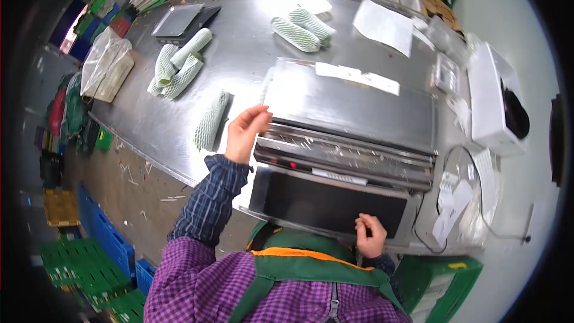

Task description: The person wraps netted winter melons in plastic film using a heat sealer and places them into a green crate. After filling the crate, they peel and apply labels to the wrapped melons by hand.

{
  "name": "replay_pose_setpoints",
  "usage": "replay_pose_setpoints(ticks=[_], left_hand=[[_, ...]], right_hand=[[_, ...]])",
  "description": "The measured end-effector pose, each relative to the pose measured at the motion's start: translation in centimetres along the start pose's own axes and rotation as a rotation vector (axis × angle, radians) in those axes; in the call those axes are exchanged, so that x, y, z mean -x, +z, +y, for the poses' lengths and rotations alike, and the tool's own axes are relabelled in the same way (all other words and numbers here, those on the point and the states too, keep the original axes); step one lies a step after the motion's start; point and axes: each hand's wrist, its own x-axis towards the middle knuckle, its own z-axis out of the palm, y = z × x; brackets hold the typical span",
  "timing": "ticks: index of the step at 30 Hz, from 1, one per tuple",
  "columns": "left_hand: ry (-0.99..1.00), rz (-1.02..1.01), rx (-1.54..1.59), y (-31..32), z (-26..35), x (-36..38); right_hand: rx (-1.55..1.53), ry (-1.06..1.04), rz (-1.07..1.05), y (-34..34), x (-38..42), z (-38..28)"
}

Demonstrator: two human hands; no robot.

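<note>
My left hand [245, 131] reaches out at the left end of the steel wrapping machine [353, 107], fingers apart, touching its front left corner and holding nothing. Just left of that hand lies a long vegetable in white foam netting [210, 121]. My right hand [372, 234] rests with fingers curled on the near edge of the machine's black plate [323, 203]; nothing shows in it. A roll slot with film [341, 152] runs across the machine between the two hands.
More netted vegetables lie on the steel table [239, 66] at left [176, 66] and at the back [302, 29]. A scale [182, 21], paper sheets [382, 24], a white box [496, 101] and a bag [104, 63] surround them. Green and blue crates [89, 257] stand on the floor.
</note>
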Motion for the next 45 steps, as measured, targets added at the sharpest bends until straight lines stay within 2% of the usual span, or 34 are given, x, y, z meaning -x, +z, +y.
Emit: replay_pose_setpoints(ticks=[1,3,6,8,9,10,11,13,15,19,21,23,26,28,29,30,31,33,34,35,36,38,40,41,43,45], left_hand=[[0.025,0.024,-0.047,-1.7,0.2,-2.6],[0.104,0.067,-0.176,-3.6,0.3,-7.6],[0.298,0.017,-0.45,-5.7,-3.5,-18.1],[0.443,0.02,-0.557,-3.7,-5.4,-24.1],[0.545,-0.094,-0.801,-2.2,-4.4,-26.5],[0.74,-0.113,-0.944,-0.7,-5.5,-29.1],[0.84,-0.276,-1.043,1.0,-6.1,-32.3],[1.068,-0.35,-1.379,4.3,-7.0,-35.4],[1.268,-0.293,-1.44,6.2,-11.5,-39.3],[1.266,-0.269,-1.463,6.9,-12.6,-40.5],[1.083,-0.377,-1.533,6.5,-11.3,-39.6],[1.117,-0.327,-1.488,5.2,-10.0,-38.9],[1.037,0.184,-0.733,3.1,-5.3,-37.1],[0.675,0.471,-0.366,2.3,-0.8,-35.9],[0.462,0.316,-0.064,-0.1,-1.0,-37.6],[0.379,0.173,0.053,-2.5,-0.7,-38.1],[0.268,0.078,0.212,-2.9,2.4,-34.4],[-0.008,0.124,0.382,-3.0,6.2,-28.8],[-0.009,0.063,0.461,-2.8,7.4,-26.5],[-0.013,0.002,0.54,-2.5,8.0,-24.3],[-0.082,-0.045,0.562,-2.4,8.2,-22.3],[-0.154,-0.156,0.606,-0.9,9.1,-18.2],[-0.201,-0.255,0.651,1.0,8.7,-14.2],[-0.241,-0.294,0.669,1.8,7.9,-12.8],[-0.288,-0.26,0.585,4.0,7.9,-8.9],[-0.211,-0.25,0.622,6.1,7.2,-5.9]], right_hand=[[-0.054,0.04,0.022,1.7,-0.1,0.6],[0.117,0.08,-0.007,2.9,-0.9,0.0],[0.24,0.095,0.081,3.7,-1.4,0.9],[0.325,0.072,0.125,4.0,-1.5,1.0],[0.325,0.051,0.17,4.3,-1.2,1.5],[0.323,0.07,0.207,4.6,-1.1,1.9],[0.322,0.094,0.246,4.8,-0.7,2.2],[0.286,0.284,0.238,4.4,0.3,2.1],[0.427,0.402,0.182,4.5,-1.1,-0.6],[0.479,0.354,0.21,4.4,-0.6,0.2],[0.451,0.353,0.195,4.2,-0.2,0.4],[0.478,0.44,0.193,4.0,-0.2,0.6],[0.486,0.33,0.238,4.5,-0.8,0.1],[0.404,0.289,0.217,4.2,0.2,3.2],[0.323,0.248,0.189,3.5,0.8,4.0],[0.273,0.267,0.113,2.8,0.1,3.2],[0.216,0.284,0.041,3.0,-1.8,1.5],[-0.071,0.292,0.105,3.7,-5.7,-2.4],[-0.109,0.174,0.099,3.5,-7.8,-3.6],[-0.098,0.165,0.179,3.7,-10.0,-5.0],[-0.082,0.02,0.207,4.2,-13.0,-7.9],[0.026,-0.105,0.016,4.0,-17.0,-10.1],[-0.046,-0.117,-0.031,5.3,-19.1,-12.2],[-0.178,-0.083,-0.056,6.0,-19.4,-12.5],[-0.316,-0.196,0.023,7.2,-19.5,-13.3],[-0.44,-0.174,0.085,7.0,-18.6,-13.2]])
